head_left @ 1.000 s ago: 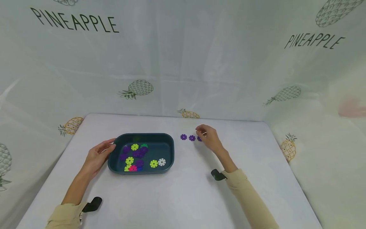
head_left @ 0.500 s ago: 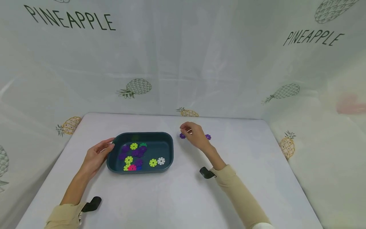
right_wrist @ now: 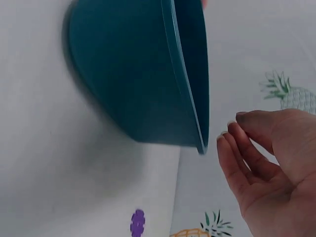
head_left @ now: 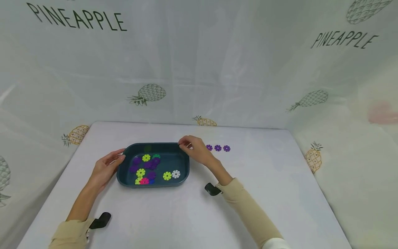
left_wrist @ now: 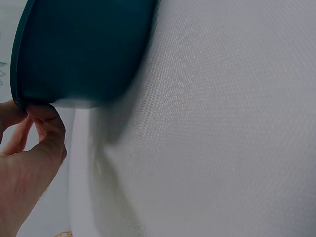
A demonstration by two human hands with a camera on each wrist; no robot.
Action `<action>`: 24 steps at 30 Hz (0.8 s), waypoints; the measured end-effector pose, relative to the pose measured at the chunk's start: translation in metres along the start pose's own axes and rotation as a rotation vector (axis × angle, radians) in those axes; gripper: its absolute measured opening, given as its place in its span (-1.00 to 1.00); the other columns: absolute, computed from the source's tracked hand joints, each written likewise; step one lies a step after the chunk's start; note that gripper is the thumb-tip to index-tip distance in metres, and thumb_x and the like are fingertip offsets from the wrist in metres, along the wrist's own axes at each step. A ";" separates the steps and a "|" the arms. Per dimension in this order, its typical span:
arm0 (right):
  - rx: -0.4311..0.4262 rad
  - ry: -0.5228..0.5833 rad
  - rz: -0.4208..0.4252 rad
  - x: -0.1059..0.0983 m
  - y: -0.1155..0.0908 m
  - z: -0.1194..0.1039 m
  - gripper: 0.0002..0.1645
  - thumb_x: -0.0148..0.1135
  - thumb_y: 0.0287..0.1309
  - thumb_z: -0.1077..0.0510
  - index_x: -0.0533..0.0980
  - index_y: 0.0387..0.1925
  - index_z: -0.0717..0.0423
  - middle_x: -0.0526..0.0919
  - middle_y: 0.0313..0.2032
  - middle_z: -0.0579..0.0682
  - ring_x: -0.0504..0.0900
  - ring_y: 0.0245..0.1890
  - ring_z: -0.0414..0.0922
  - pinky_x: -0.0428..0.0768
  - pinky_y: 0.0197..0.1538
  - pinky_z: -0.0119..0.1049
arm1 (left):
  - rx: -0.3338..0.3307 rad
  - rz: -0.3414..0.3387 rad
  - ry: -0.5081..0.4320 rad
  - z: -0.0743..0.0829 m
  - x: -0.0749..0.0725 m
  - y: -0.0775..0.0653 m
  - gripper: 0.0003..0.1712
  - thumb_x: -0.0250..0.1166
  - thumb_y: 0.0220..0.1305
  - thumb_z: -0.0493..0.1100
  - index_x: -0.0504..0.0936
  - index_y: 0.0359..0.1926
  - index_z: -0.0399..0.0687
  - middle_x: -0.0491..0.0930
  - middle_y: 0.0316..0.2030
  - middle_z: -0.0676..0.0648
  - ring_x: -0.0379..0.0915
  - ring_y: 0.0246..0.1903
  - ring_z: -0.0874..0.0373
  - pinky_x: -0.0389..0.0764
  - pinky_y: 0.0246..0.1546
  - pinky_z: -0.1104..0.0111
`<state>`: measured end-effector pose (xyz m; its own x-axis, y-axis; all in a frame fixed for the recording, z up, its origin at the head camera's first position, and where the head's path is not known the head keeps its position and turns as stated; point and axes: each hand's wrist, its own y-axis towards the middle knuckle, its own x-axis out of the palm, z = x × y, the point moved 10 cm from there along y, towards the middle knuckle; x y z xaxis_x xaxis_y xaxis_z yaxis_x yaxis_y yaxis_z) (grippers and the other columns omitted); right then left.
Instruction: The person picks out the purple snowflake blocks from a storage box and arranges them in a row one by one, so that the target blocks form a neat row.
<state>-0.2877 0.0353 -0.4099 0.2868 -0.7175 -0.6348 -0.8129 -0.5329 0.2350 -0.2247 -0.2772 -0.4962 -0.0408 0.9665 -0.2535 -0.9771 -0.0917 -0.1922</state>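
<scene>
My left hand (head_left: 105, 169) pinches the left rim of a dark teal plastic tray (head_left: 183, 182), thumb above and fingers outside; the left wrist view shows this hold on the tray wall (left_wrist: 79, 49) too. Inside lie several notched interlocking plastic discs: purple, yellow, green, pink, blue, and a white disc (head_left: 176, 174). My right hand (head_left: 196, 149) hovers at the tray's back right corner. In the right wrist view its fingers (right_wrist: 231, 168) are loosely bent beside the rim, with nothing between them and the thumb.
A row of purple discs (head_left: 218, 148) lies on the white tabletop (head_left: 192, 218) right of the tray, its left end behind my right hand. A pineapple-print sheet (head_left: 199, 62) hangs along the table's back edge.
My right hand has moved left, from over the row of purple discs to the tray's right corner, uncovering discs in the row. My left hand stays on the tray's left rim.
</scene>
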 end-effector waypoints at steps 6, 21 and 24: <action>-0.059 0.005 -0.079 0.026 0.006 -0.013 -0.78 0.23 0.41 0.33 0.59 0.02 0.36 0.69 -0.12 0.13 0.65 -0.16 -0.06 0.63 -0.02 -0.40 | 0.010 -0.006 -0.013 0.001 0.000 0.002 -0.22 0.23 0.46 0.23 0.34 0.51 -0.08 0.37 0.23 -0.10 0.42 0.00 0.43 0.52 -0.06 0.68; -0.108 -0.007 -0.243 0.091 0.009 -0.028 -0.70 0.28 0.40 0.29 0.57 0.10 0.32 0.66 0.00 0.15 0.66 0.00 -0.04 0.60 0.11 -0.40 | 0.001 0.007 -0.015 -0.001 -0.001 0.002 -0.22 0.24 0.45 0.22 0.35 0.50 -0.09 0.41 0.18 -0.07 0.44 -0.02 0.41 0.54 -0.07 0.66; -0.104 0.000 -0.279 0.103 0.007 -0.032 -0.69 0.27 0.40 0.29 0.57 0.11 0.32 0.66 0.01 0.16 0.66 0.02 -0.02 0.60 0.13 -0.37 | -0.001 0.009 -0.008 -0.001 -0.001 0.002 -0.22 0.24 0.45 0.23 0.35 0.50 -0.08 0.40 0.19 -0.09 0.43 -0.01 0.38 0.53 -0.06 0.66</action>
<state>-0.2480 -0.0566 -0.4495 0.4919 -0.5369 -0.6854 -0.6462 -0.7527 0.1258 -0.2263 -0.2790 -0.4976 -0.0515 0.9674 -0.2479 -0.9764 -0.1009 -0.1910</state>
